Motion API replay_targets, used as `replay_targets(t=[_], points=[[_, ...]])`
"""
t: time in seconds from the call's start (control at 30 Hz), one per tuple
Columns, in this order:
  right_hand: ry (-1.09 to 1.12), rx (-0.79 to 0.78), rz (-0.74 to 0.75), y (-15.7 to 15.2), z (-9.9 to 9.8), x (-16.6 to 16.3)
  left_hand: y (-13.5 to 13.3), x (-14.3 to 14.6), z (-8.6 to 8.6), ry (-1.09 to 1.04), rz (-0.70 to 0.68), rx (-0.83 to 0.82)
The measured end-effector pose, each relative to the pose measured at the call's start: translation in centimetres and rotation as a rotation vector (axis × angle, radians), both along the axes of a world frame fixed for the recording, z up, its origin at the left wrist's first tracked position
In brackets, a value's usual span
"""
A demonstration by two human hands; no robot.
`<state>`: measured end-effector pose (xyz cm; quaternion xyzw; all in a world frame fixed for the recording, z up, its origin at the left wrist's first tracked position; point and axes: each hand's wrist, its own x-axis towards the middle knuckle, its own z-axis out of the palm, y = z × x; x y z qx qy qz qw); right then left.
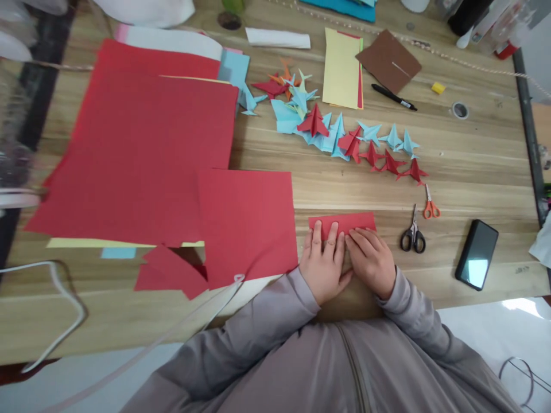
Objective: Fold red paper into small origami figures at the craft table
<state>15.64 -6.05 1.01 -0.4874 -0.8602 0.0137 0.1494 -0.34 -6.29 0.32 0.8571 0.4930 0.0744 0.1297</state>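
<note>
Head view: left hand (323, 267), fingers apart, and right hand (372, 261), unclenched, rest on a red strip (344, 221); black scissors (414, 228) lie at its three o'clock.

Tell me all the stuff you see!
Folded paper: 1, red, near middle
Square sheet: 1, red, left of it
Big sheets: several, mostly red, left
Paper shapes: many, mostly red, blue, centre
Paper stack: 1, yellow-topped, back
Flat square: 1, brown, beside stack
Pen: 1, black, beside square
Scissors: 2, black-handled, orange-handled, right
Phone: 1, black, right
Cable: 1, white, left
Clutter: uncounted, mixed, edges
Table: 1, brown, beneath
Sleeves: 2, grey, front
Left grip: 1, on folded paper
Right grip: 1, beside left
</note>
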Motion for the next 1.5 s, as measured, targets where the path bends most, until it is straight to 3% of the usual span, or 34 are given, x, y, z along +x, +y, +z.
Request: replay_targets(t=[0.43,0.6,0.77,0.9,1.07,1.17,1.3,1.5], points=[[0.029,0.040,-0.017,0.4,-1.5,0.4,0.5,-0.4,-0.1,0.059,-0.025,0.065],[0.098,0.021,-0.009,0.5,-2.1,1.0,0.4,-2.1,-0.5,0.064,-0.028,0.121],[0.068,0.065,-0.091,0.3,-1.8,3.1,0.3,-4.1,-1.0,0.062,0.011,0.166],[0.024,0.074,-0.138,-0.1,-1.4,4.3,0.8,-4.9,-0.6,0.069,-0.005,0.181],[0.020,0.088,-0.134,0.1,-1.4,3.2,2.1,-3.7,0.3,0.098,-0.130,0.261],[0.009,0.066,-0.054,0.6,-1.7,1.8,3.1,-1.8,-0.3,0.077,-0.246,0.281],[-0.050,0.063,-0.069,1.3,-1.9,0.7,4.6,0.0,-1.5,0.078,-0.280,0.346],[-0.057,0.143,0.019,2.8,-1.7,1.5,6.0,-0.7,-1.6,0.051,-0.327,0.396]])
